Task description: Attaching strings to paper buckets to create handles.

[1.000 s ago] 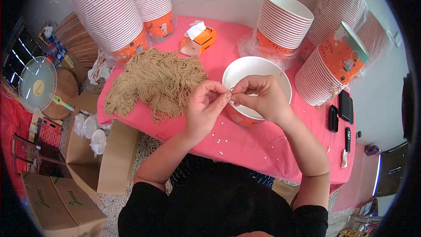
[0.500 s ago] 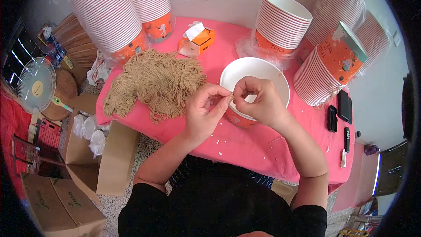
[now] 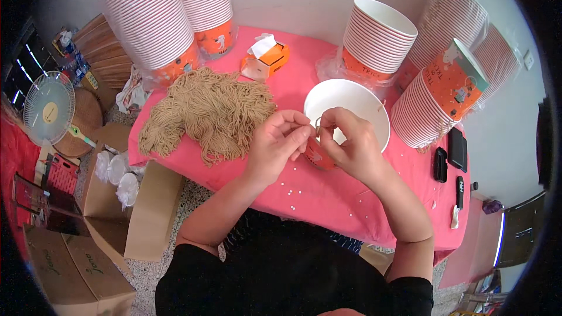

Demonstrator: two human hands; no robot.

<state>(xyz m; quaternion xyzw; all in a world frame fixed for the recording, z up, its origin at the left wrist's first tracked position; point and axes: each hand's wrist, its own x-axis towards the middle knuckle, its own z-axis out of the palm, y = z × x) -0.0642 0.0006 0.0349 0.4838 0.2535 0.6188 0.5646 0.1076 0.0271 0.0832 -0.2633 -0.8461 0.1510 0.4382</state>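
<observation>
- A tiny tan string [image 3: 318, 123] was between the fingertips of the two hands.
- The right hand [image 3: 356, 143] had its thumb and pointing finger close together, pinching the string.
- The left hand [image 3: 280, 141] had its thumb and pointing finger close together too, but I could not tell if they held the string.
- A big white bucket [image 3: 335, 95], orange outside, stood under and just past the right hand.
- A big heap of tan yarn [image 3: 208, 111] lay just left of the left hand.
- Little white dots [image 3: 300, 192] lay on the pink cloth [image 3: 336, 205], nearer the person than the hands.
- An orange tissue box [image 3: 272, 59] sat past the left hand.
- A stack of buckets [image 3: 374, 41] stood past the right hand.
- A round fan [image 3: 50, 102] was far left of both hands.
</observation>
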